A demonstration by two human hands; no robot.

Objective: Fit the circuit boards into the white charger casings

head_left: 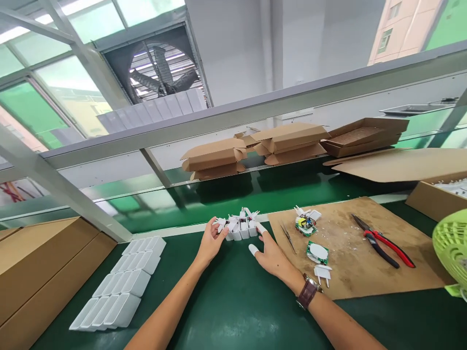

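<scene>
A short row of small white plug housings with prongs sticking up [240,226] stands on the green bench at its far edge. My left hand [210,241] is curled against the row's left end, fingers closed on the end pieces. My right hand [269,253], wearing white fingertip covers and a brown wristwatch, has its fingers spread, one fingertip touching the row's right end. Both hands bracket the row between them.
White casings lie in rows [120,287] at the left beside a cardboard box [40,272]. On the brown board [365,262] at the right lie tweezers [288,236], green circuit boards [315,252], a loose plug part [322,272] and red-handled pliers [383,241]. A green fan [452,248] sits far right.
</scene>
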